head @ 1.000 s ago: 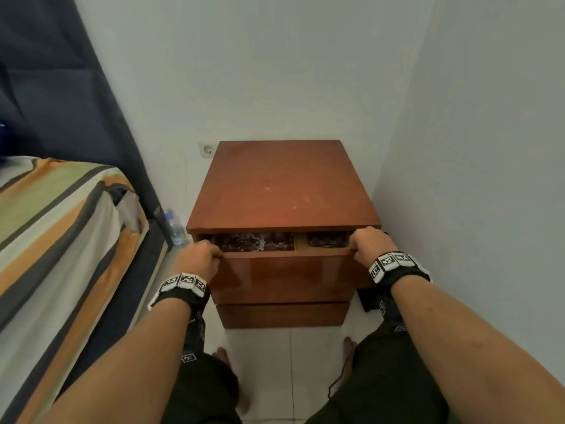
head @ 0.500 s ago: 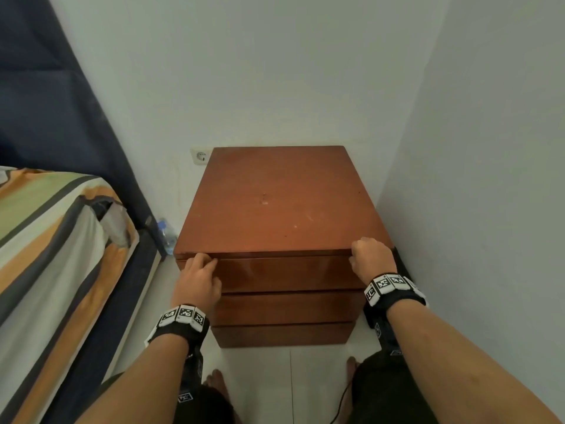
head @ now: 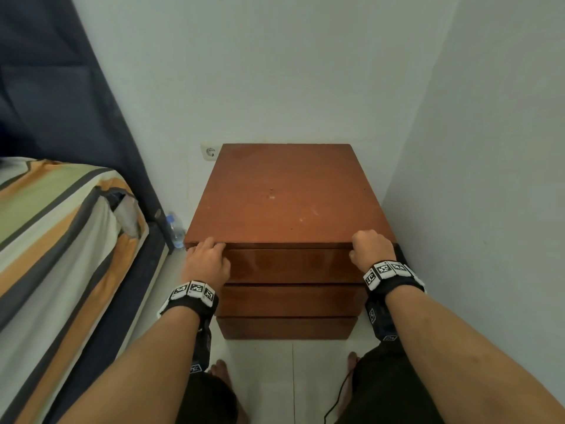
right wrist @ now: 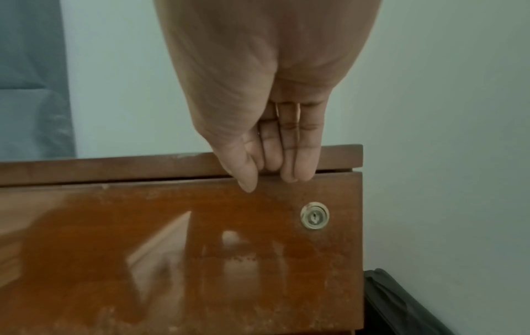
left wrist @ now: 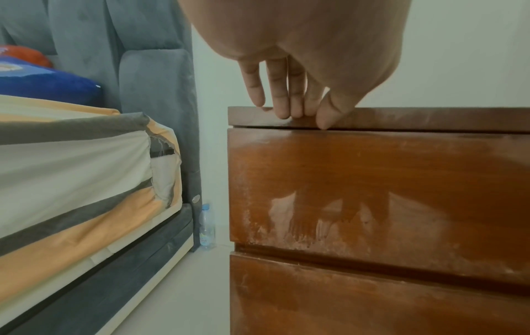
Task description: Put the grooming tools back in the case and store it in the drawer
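**Op:** I see both hands at the top drawer (head: 290, 266) of the nightstand (head: 284, 194). The drawer front sits flush under the top board, only a thin dark seam between them.

**Desk:** Where is the case?

**Op:** I cannot see it or any tool in any view. The drawer is closed, so I can't tell what lies inside.

**Desk:** Left hand?

**Op:** My left hand (head: 208, 261) is at the drawer's left corner. In the wrist view its fingers (left wrist: 282, 95) hang fairly straight and close together, tips touching the edge of the top board, thumb tip at the seam. It holds nothing.

**Desk:** Right hand?

**Op:** My right hand (head: 371, 249) is at the right corner. From the wrist, its fingers (right wrist: 298, 156) are straight and pressed together, tips resting on the upper edge of the drawer front, thumb just below the seam. Nothing gripped there either. A round lock (right wrist: 314, 216) sits below those fingers, near the right edge.

**Desk:** Around it?

**Op:** Two more drawers (head: 290, 301) below, both closed. A striped bed (head: 55, 228) to the left, a water bottle (head: 175, 231) on the floor between bed and nightstand, a socket (head: 210, 152) on the wall behind. A dark bag (right wrist: 401, 306) lies beside the nightstand's right side.
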